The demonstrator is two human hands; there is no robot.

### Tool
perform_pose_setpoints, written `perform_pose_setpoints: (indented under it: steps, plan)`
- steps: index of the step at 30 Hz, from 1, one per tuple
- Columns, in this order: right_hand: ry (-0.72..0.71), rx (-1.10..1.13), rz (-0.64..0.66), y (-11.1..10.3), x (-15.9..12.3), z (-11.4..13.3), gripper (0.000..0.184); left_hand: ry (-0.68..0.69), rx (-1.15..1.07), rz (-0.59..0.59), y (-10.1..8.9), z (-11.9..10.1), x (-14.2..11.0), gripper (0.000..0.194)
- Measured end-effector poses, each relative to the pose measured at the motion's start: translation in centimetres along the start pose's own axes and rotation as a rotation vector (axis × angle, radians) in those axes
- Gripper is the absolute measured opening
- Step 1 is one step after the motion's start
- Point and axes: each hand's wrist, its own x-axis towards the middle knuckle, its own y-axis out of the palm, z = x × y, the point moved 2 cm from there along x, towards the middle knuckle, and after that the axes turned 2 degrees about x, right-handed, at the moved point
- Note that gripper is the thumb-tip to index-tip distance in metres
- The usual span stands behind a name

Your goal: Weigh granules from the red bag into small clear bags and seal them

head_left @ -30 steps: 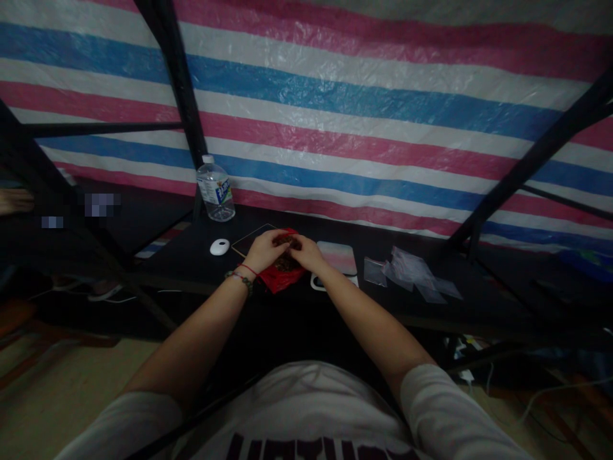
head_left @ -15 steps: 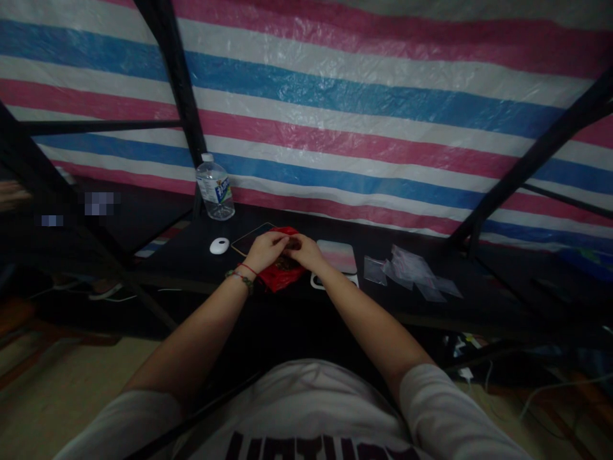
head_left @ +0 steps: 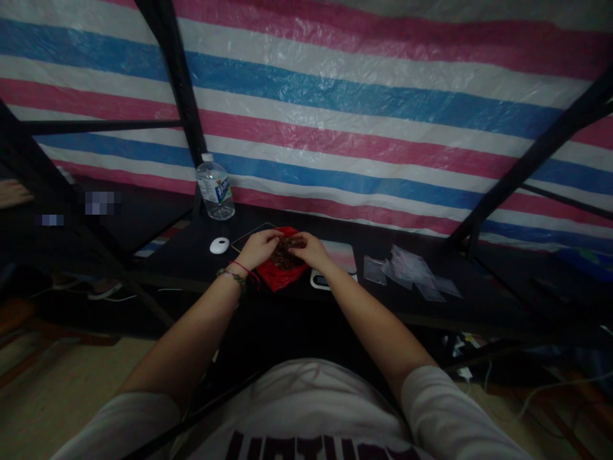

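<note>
One red bag (head_left: 278, 280) open, brown pieces (head_left: 286, 259) left inside.
Our left hand (head_left: 258, 248) and right hand (head_left: 313, 252) reach in, fingers (head_left: 272, 236) half-curled; we cannot tell their grip. Clear bags (head_left: 409, 265) lie flat.

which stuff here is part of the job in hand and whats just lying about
Seemingly in the job:
red bag
brown pieces in it
perhaps the pale flat device and clear bags nearby

Seemingly just lying about:
plastic bottle
white oval object
</note>
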Motion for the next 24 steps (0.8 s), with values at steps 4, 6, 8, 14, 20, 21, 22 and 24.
perform_pose_setpoints:
  steps: [4,6,8,14,20,21,22,24]
  plan:
    - [-0.015,-0.031,-0.015,-0.1,-0.1,-0.3,0.033,0.061,0.015,0.057,0.2,-0.9,-0.4,0.031]
    - [-0.027,-0.035,-0.005,-0.1,-0.2,-0.3,0.033,0.094,0.037,0.05,0.4,-1.1,-0.5,0.029]
    - [-0.04,-0.048,0.014,0.0,-0.2,-0.2,0.034,0.105,0.052,0.026,0.6,-1.1,-0.5,0.029]
    - [-0.039,-0.093,0.03,0.1,0.1,-0.2,0.035,0.081,0.045,-0.028,1.1,-0.8,-0.4,0.036]
    - [-0.018,0.029,0.009,0.0,0.1,-0.4,0.037,0.09,0.013,-0.025,1.0,-1.3,-0.5,0.039]
    - [-0.012,0.03,0.001,0.0,0.1,-0.4,0.037,0.091,-0.012,-0.026,1.0,-1.2,-0.5,0.039]
    - [-0.008,0.028,-0.002,0.0,0.0,-0.4,0.037,0.093,-0.044,-0.028,1.0,-1.1,-0.5,0.039]
    - [-0.007,0.031,0.007,0.0,-0.1,-0.4,0.036,0.097,-0.112,-0.029,1.1,-0.9,-0.5,0.04]
